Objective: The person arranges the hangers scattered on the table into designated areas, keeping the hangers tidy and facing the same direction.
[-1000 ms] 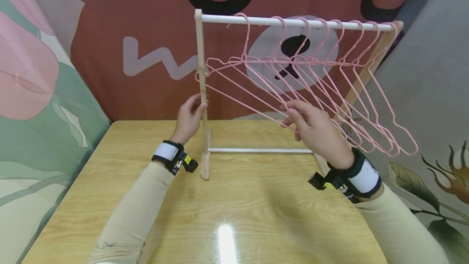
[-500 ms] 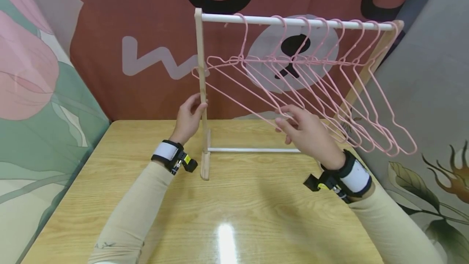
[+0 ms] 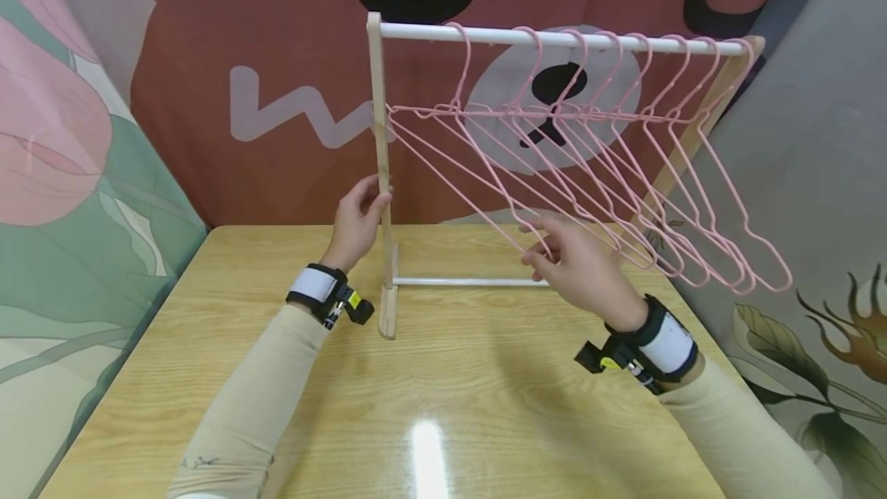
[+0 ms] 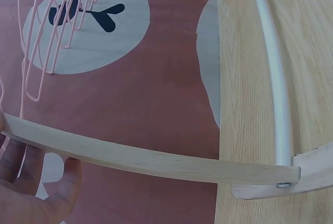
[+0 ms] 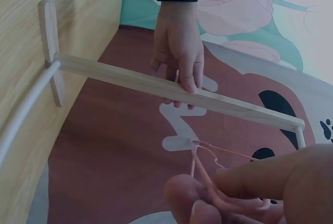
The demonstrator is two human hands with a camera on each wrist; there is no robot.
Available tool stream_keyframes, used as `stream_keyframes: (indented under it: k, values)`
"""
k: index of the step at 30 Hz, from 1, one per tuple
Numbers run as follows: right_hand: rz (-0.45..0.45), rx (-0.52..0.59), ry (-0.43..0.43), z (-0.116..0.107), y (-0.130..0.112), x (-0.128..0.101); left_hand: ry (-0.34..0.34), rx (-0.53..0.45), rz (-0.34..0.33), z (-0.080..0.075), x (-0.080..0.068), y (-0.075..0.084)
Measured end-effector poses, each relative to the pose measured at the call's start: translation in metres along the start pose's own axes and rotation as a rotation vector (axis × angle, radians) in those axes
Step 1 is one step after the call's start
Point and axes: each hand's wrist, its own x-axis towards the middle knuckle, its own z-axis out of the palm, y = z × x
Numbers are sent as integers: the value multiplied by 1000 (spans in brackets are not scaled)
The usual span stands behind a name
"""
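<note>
A small clothes rack has a wooden left upright point(image 3: 379, 122) and a white top rail point(image 3: 423, 34). My left hand point(image 3: 355, 223) grips that upright partway down, thumb on the near side and fingertips showing past it in the right wrist view. Several pink hangers hang from the rail by their hooks. With thumb and fingers, my right hand point(image 3: 585, 264) pinches the lower near corner of the leftmost pink hanger point(image 3: 469, 60). This hanger stays hooked on the rail, its far end overlapping the left upright in the head view. In the right wrist view the pinched hanger corner point(image 5: 216, 200) lies between fingers and thumb.
The other pink hangers point(image 3: 734, 191) crowd toward the right upright point(image 3: 675, 152), their near ends jutting forward. A white lower bar point(image 3: 471, 282) joins the rack's feet on the wooden table point(image 3: 416, 376). A printed cloth point(image 3: 277, 175) stands behind.
My right hand has moved slightly left and down, holding the leftmost hanger's corner. The far end of that hanger has swung up and in toward the left upright. My left hand stays put.
</note>
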Motion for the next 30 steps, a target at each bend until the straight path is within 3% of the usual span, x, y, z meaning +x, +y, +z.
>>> stream_keyframes:
  k: [11,19,27,30]
  values:
    - [29,10,-74,16,25,-19,4,-1,-11,2,-1,0]
    - [108,20,-158,23,41,-36,0,14,-21,2,-9,34]
    - [140,-10,-213,32,45,-49,17,-4,-28,1,-1,2]
    - [132,-13,-206,35,48,-55,17,-3,-53,-2,-2,2]
